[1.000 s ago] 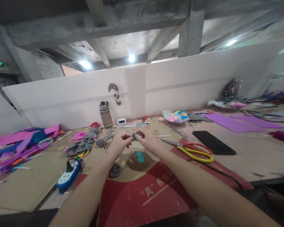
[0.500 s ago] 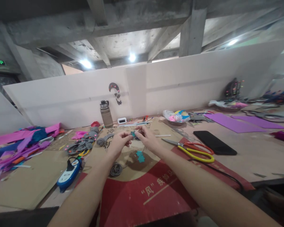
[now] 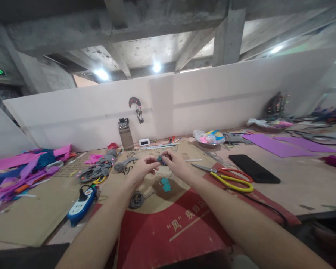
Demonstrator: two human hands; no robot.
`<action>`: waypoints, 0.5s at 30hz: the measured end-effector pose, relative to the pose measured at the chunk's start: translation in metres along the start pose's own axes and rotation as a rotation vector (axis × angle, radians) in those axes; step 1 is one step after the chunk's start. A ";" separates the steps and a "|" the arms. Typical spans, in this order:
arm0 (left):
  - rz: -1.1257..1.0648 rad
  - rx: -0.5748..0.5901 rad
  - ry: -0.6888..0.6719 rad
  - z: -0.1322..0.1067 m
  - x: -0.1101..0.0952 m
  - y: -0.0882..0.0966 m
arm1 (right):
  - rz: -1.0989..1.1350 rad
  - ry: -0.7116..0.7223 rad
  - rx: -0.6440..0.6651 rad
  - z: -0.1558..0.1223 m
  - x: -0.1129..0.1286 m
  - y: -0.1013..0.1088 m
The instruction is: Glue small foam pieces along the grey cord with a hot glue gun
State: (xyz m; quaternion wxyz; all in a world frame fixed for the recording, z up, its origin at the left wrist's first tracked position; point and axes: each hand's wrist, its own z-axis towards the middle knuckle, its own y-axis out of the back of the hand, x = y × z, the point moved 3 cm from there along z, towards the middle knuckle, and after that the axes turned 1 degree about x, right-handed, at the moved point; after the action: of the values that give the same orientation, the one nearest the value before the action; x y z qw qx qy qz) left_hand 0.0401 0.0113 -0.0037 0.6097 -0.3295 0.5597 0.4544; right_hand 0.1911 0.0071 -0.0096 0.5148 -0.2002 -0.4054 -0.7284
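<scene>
My left hand (image 3: 142, 170) and my right hand (image 3: 176, 164) meet above the cardboard, and both pinch one small grey and teal felt piece (image 3: 161, 160) between the fingertips. A thin thread hangs from it toward the table. Below the hands a teal felt scrap (image 3: 165, 184) lies on the red and brown cardboard (image 3: 168, 228). A coil of grey cord (image 3: 136, 200) rests near my left forearm.
Yellow and red scissors (image 3: 226, 177) and a black phone (image 3: 254, 169) lie to the right. A blue and white power strip (image 3: 81, 203), grey felt pieces (image 3: 99, 170) and pink and purple felt scraps (image 3: 22, 168) are on the left. A water bottle (image 3: 126, 135) stands by the white partition.
Both hands stay pinched on the small felt piece and have shifted only slightly; the view has moved a little.
</scene>
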 end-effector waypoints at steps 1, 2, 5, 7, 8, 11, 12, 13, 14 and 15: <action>0.004 0.010 0.005 -0.001 -0.003 0.001 | -0.028 0.017 0.012 0.000 0.000 0.001; 0.021 0.006 0.000 -0.002 -0.005 0.003 | -0.062 0.045 0.027 0.000 0.001 0.002; 0.169 -0.050 -0.063 -0.001 -0.010 0.009 | -0.175 0.150 0.090 -0.002 0.005 0.001; 0.269 -0.038 -0.087 0.000 -0.008 0.010 | -0.226 0.193 0.125 -0.004 0.007 -0.001; 0.295 -0.016 -0.087 0.000 -0.007 0.009 | -0.243 0.206 0.135 -0.004 0.007 -0.003; 0.262 0.040 -0.065 0.001 -0.001 0.006 | -0.258 0.228 0.131 -0.006 0.007 -0.006; 0.224 0.040 -0.056 0.002 0.000 0.006 | -0.255 0.221 0.120 -0.006 0.006 -0.007; 0.180 0.035 -0.043 0.002 0.002 0.005 | -0.249 0.202 0.108 -0.006 0.004 -0.008; 0.138 0.030 -0.026 0.003 0.003 0.005 | -0.244 0.177 0.094 -0.006 0.003 -0.008; 0.103 0.023 -0.007 0.003 0.004 0.005 | -0.241 0.153 0.078 -0.006 0.001 -0.009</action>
State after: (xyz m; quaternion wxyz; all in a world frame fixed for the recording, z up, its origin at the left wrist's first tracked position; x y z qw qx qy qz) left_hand 0.0360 0.0167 -0.0069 0.5915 -0.2915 0.5788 0.4797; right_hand 0.1835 0.0031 -0.0154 0.4603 -0.0738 -0.4144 -0.7816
